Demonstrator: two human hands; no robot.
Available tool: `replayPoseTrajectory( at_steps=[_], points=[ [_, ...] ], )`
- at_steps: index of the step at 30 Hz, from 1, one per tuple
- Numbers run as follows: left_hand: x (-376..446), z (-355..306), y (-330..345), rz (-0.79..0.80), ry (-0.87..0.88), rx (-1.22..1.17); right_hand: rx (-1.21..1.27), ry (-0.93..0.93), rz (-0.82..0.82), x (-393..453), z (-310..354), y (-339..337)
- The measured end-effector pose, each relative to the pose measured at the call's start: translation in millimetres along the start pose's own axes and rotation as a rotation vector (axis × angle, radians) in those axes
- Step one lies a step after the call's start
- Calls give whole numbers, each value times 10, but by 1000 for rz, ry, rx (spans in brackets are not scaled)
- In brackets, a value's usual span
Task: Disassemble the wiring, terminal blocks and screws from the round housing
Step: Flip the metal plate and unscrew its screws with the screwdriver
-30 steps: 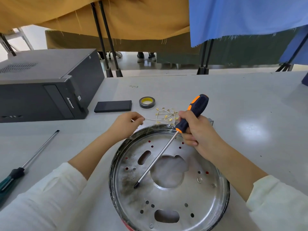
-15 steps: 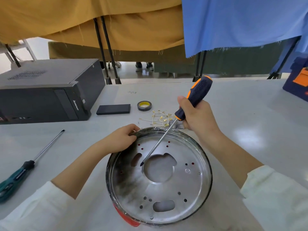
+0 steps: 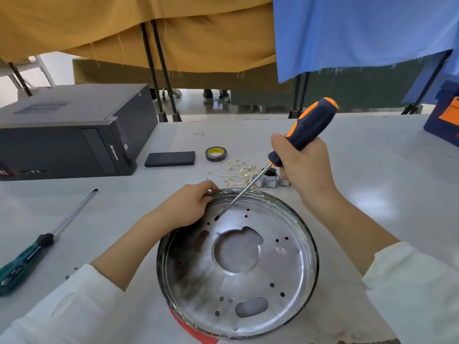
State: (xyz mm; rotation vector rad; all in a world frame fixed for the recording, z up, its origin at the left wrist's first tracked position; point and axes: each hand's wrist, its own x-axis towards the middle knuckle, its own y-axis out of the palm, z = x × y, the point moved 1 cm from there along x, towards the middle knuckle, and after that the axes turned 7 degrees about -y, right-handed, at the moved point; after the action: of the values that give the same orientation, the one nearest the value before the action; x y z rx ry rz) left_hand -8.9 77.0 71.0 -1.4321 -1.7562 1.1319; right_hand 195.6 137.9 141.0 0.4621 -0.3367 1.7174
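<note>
Spanning the view, a grey table [image 3: 372, 170] fronts hanging ochre and blue cloths [image 3: 360, 31].

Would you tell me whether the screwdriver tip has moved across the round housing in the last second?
Yes: the screwdriver tip has travelled from beside the housing central hole toward its far rim, near the left hand.

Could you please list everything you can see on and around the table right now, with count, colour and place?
round housing: one, silver with a red lower edge, front centre.
orange-handled screwdriver: one, dark blue and orange, tip inside the housing.
green-handled screwdriver: one, lying at far left.
wires: a loose bundle, white with gold terminals, behind the housing.
small grey parts: a few, beside the wires.
tape roll: one, black with a yellow core, centre back.
flat black slab: one, left of the tape.
computer case: one, black, back left.
table: one, pale grey.
left hand: grips the housing's far rim.
right hand: holds the orange-handled screwdriver.
</note>
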Motion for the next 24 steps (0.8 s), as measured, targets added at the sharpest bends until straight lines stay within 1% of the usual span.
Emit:
replayPoseTrajectory(
  at_steps=[3, 8, 10, 12, 14, 16, 18, 24],
  points=[
    [-12, 33, 13, 10, -106, 69, -34, -23, -1, 16, -16, 5],
    [-64, 21, 29, 92, -216, 120, -65, -62, -23, 22, -33, 38],
    [-64, 11, 19, 105, -235, 147, -87, -80, -36, 26, -34, 49],
    [-50, 6, 17, 65, -192, 92, -86, -96, -43, 38, -31, 57],
    [-26, 4, 30, 18, -135, -74, -88, -107, -44, 50, -20, 66],
    [-10, 18, 49, 8, -103, -216, -87, -121, -40, 59, -12, 73],
    [-16, 51, 69, 9, -66, -222, -90, -137, -37, 63, -8, 79],
    [-57, 133, 71, -20, -31, -146, -148, -154, -14, 60, -35, 147]
  ],
)
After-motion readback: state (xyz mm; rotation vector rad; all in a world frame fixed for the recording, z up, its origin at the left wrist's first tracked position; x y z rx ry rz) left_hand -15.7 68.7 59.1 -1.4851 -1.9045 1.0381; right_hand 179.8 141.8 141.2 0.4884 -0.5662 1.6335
